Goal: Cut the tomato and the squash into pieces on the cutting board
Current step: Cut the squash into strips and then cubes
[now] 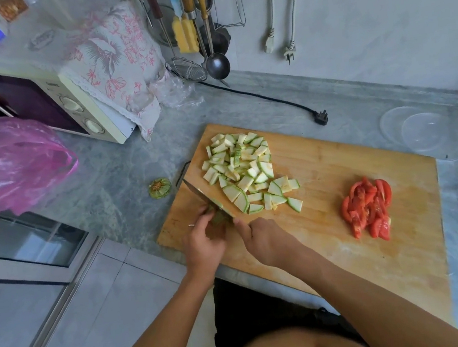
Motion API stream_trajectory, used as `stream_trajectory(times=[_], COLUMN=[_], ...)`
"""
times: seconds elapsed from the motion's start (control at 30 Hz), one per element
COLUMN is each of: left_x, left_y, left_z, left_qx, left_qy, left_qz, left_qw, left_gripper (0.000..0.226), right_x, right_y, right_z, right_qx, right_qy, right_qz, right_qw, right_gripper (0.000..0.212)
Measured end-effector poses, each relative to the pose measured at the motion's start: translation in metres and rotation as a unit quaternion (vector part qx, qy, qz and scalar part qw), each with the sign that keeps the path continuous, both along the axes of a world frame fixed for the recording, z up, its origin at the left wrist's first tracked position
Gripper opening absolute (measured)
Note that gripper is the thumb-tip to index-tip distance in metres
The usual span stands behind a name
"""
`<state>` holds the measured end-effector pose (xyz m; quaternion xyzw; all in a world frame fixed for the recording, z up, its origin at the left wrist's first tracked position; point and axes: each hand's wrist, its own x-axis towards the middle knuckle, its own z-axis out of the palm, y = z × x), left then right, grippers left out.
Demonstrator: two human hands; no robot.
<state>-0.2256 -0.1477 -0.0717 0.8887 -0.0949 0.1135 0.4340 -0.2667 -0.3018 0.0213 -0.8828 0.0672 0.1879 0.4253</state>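
Now the left hand [206, 239] pinches the last squash stub [218, 217] at the cutting board's [337, 165] left edge, just left of the knife [206, 199] gripped by the right hand [260, 240].

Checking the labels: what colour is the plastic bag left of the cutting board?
Translucent pink plastic bag, shown in the head view, the only one.

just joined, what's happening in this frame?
A person is chopping squash on a wooden cutting board. The right hand holds the knife, its blade down on the last bit of squash, which the left hand steadies. A pile of cut squash pieces lies on the board beyond the knife, and the tomato pieces sit already cut on the board's right side. A trimmed squash end lies on the counter just off the board.
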Motion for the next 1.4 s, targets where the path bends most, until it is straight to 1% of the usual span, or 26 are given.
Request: stream_trajectory(times=[0.1, 0.2, 0.33, 0.4, 0.43, 0.5, 0.53, 0.57, 0.67, 0.73, 0.8, 0.87, 1.0, 1.27, 1.4], left_x=[0.003, 0.003, 0.002, 0.001, 0.001, 0.003, 0.003, 0.003, 0.005, 0.006, 0.005, 0.006, 0.008, 0.002, 0.001], left_y=[0.003, 0.004, 0.001, 0.002, 0.003, 0.006, 0.007, 0.010, 0.015, 0.017, 0.016, 0.012, 0.006, 0.000, -0.003], left_z=[-0.001, -0.001, -0.001, -0.004, -0.005, -0.006, -0.005, -0.004, -0.004, -0.004, -0.004, -0.004, -0.005, -0.004, -0.001], left_qx=[0.008, 0.003, 0.005, 0.010, 0.012, 0.013, 0.011, 0.008, -0.009, -0.026, -0.031, -0.030, -0.025, -0.037, -0.024], left_qy=[-0.002, -0.002, -0.018, -0.023, -0.024, -0.021, -0.015, -0.011, -0.007, 0.000, -0.007, -0.018, -0.036, -0.032, -0.032], left_qz=[-0.010, -0.016, -0.016, -0.014, -0.018, -0.025, -0.030, -0.033, -0.046, -0.043, -0.038, -0.035, -0.017, 0.025, 0.029], left_qw=[1.000, 1.000, 1.000, 1.000, 0.999, 0.999, 0.999, 0.999, 0.999, 0.999, 0.999, 0.999, 0.999, 0.999, 0.999], left_gripper=[0.037, 0.037, 0.036, 0.035, 0.036, 0.038, 0.039, 0.040, 0.043, 0.042, 0.041, 0.038, 0.037, 0.035, 0.033], right_x=[-0.002, -0.007, -0.014, -0.008, -0.004, 0.002, 0.004, 0.004, 0.004, 0.002, 0.000, -0.004, -0.009, -0.012, -0.003], right_y=[0.000, -0.006, -0.014, -0.017, -0.019, -0.025, -0.027, -0.028, -0.029, -0.029, -0.027, -0.025, -0.021, -0.018, -0.012], right_z=[-0.007, -0.012, -0.011, -0.011, -0.012, -0.009, -0.009, -0.008, -0.002, 0.004, 0.010, 0.015, 0.018, 0.021, 0.012], right_qx=[-0.004, -0.013, 0.006, 0.050, 0.091, 0.187, 0.215, 0.219, 0.162, 0.111, 0.073, 0.050, 0.021, -0.011, -0.006], right_qy=[-0.009, 0.002, 0.025, 0.058, 0.085, 0.149, 0.166, 0.169, 0.119, 0.083, 0.057, 0.031, 0.009, -0.010, -0.009], right_qz=[-0.013, -0.007, -0.017, -0.044, -0.071, -0.134, -0.151, -0.150, -0.104, -0.059, -0.022, -0.009, 0.002, 0.028, 0.014], right_qw=[1.000, 1.000, 1.000, 0.996, 0.990, 0.962, 0.950, 0.949, 0.974, 0.989, 0.995, 0.998, 1.000, 1.000, 1.000], right_gripper=[0.063, 0.063, 0.063, 0.069, 0.069, 0.064, 0.062, 0.061, 0.064, 0.071, 0.074, 0.070, 0.066, 0.063, 0.068])
